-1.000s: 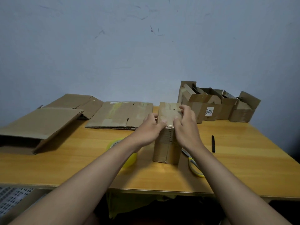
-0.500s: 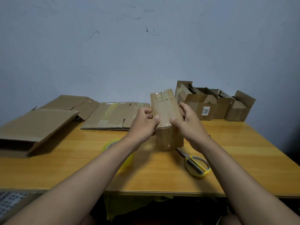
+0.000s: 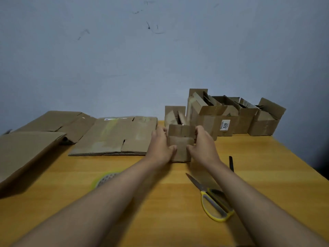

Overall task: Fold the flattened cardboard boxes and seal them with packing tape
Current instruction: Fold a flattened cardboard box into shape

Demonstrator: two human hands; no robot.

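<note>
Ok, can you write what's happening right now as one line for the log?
step: placing box | left hand: grips small box | right hand: grips small box | box: upright on table, top flaps open | scissors: idle

Only readable bit is "4012" in black, printed sideways on a small white rectangular sticker (image 3: pixel 225 125) on the front of an open brown cardboard box (image 3: pixel 211 120) by the wall. The finer print beside the number is too small to read.
</note>
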